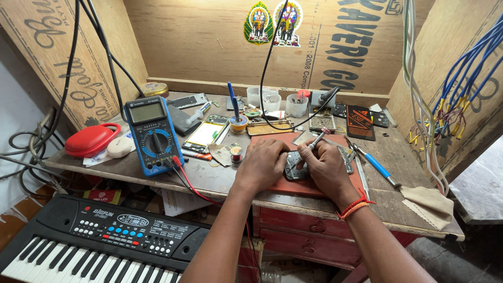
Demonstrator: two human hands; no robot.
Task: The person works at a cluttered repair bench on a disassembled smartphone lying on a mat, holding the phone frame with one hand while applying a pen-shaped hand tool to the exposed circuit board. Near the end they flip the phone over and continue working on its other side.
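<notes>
My left hand (pixel 266 161) rests fingers-down on a small grey circuit board (pixel 294 169), pinning it to the red mat (pixel 309 183) on the workbench. My right hand (pixel 326 166) grips a thin pen-like metal tool (pixel 316 140), its tip angled down onto the board between both hands. Red and orange threads circle my right wrist. The middle of the board is hidden by my fingers.
A blue multimeter (pixel 153 134) with red and black leads stands left of the mat. A red case (pixel 91 139) lies far left. Phone parts, solder spool (pixel 239 123), plastic cups, a blue-handled screwdriver (pixel 378 167) and a cloth (pixel 428 202) crowd the bench. A keyboard (pixel 99 238) sits below.
</notes>
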